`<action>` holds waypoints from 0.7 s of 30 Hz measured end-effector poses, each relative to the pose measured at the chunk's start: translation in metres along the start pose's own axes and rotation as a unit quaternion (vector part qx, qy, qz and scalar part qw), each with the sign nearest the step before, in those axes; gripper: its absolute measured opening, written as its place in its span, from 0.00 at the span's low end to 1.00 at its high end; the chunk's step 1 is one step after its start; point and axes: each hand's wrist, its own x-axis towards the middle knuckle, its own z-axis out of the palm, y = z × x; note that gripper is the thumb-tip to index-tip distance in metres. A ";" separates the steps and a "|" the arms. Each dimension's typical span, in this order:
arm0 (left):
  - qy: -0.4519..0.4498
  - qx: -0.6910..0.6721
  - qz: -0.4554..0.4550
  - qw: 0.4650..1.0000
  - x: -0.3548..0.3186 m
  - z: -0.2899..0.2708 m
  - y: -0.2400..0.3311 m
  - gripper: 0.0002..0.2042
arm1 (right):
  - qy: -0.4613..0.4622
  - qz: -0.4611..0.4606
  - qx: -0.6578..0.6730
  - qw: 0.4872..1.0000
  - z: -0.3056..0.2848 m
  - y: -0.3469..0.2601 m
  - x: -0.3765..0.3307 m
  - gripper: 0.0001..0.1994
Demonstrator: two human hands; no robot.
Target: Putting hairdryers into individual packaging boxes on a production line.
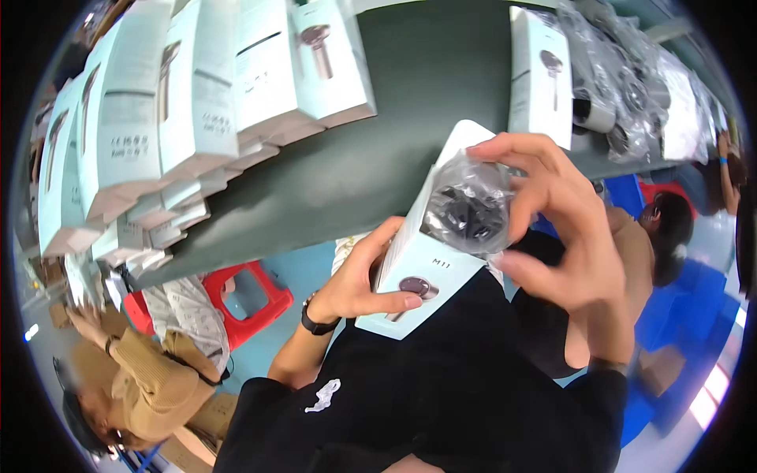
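My left hand [359,276] is wrapped round a pale blue-white carton [394,303], thumb across its printed front. The carton is tilted, with its top end open and a flap [473,135] standing up. At that opening sits a dark, round-headed thing in clear plastic [469,209], which looks like a hair dryer. Its lower part is hidden in the carton. My right hand [560,213] curves round the bagged head, fingers above and at its side, thumb below.
Stacked matching cartons [197,94] cover the left of the dark green table [430,63]. One carton [541,83] and a heap of bagged items [623,87] stand at the right. A red stool [256,303] is below the table. People sit left [158,378] and right [639,236].
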 end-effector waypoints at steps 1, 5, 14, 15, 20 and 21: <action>0.013 0.015 0.024 1.000 0.007 0.004 -0.003 0.35 | 0.096 0.081 0.059 0.990 0.012 0.006 -0.009 0.12; 0.021 0.010 0.025 0.999 0.047 0.014 -0.001 0.36 | 0.179 0.095 0.024 0.979 0.003 0.011 -0.014 0.13; 0.081 0.030 0.013 0.996 0.062 -0.025 -0.039 0.46 | 0.170 -0.008 -0.092 0.981 -0.001 0.023 -0.013 0.05; 0.081 0.031 0.015 0.996 0.058 -0.026 -0.037 0.46 | 0.170 -0.010 -0.093 0.981 0.007 0.021 -0.013 0.05; 0.105 0.188 0.044 0.975 0.023 -0.044 -0.047 0.47 | 0.164 -0.068 -0.102 0.979 0.058 0.051 -0.012 0.10; 0.137 0.129 0.024 0.982 0.016 -0.031 -0.034 0.45 | 0.234 -0.051 -0.185 0.953 0.059 0.043 -0.011 0.13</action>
